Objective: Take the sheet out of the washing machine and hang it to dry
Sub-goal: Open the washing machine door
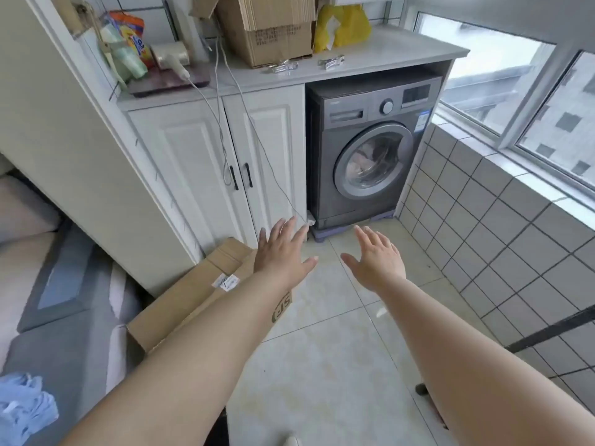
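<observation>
Both grips, left hand and right hand, spread empty, well short of sheet.

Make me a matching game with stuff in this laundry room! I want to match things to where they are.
Things:
1. yellow bag
2. washing machine
3. long cardboard box
4. hands: left, right

Places:
A. lying on the floor by the white cupboard
B. on the countertop, right of the big carton
C. held out open above the floor tiles
D. tucked under the countertop, door shut

Pairs: 1-B, 2-D, 3-A, 4-C
</observation>
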